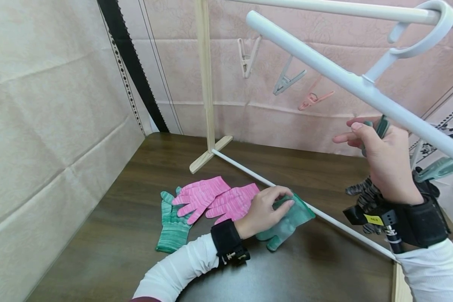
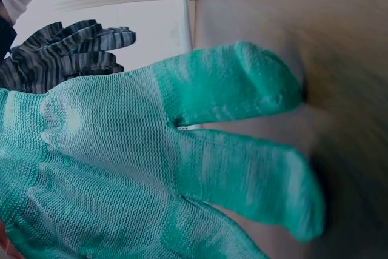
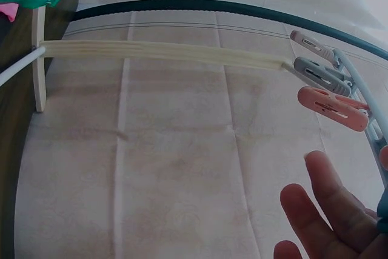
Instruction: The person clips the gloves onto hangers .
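My left hand pinches a green knit glove near its cuff, low over the table. In the left wrist view the glove fills the front, its fingers pointing right. My right hand is raised below the pale blue hanger, with a dark green clothespin between thumb and fingers. Its other fingers extend loosely in the right wrist view. Grey, blue and pink clothespins dangle from the hanger's left half. A black-and-grey striped glove hangs behind my right wrist.
Two pink gloves and another green glove lie on the brown table. The hanger hooks over the white top rail of a wooden-post rack. A lower white rod crosses the table. Another green clothespin hangs at right.
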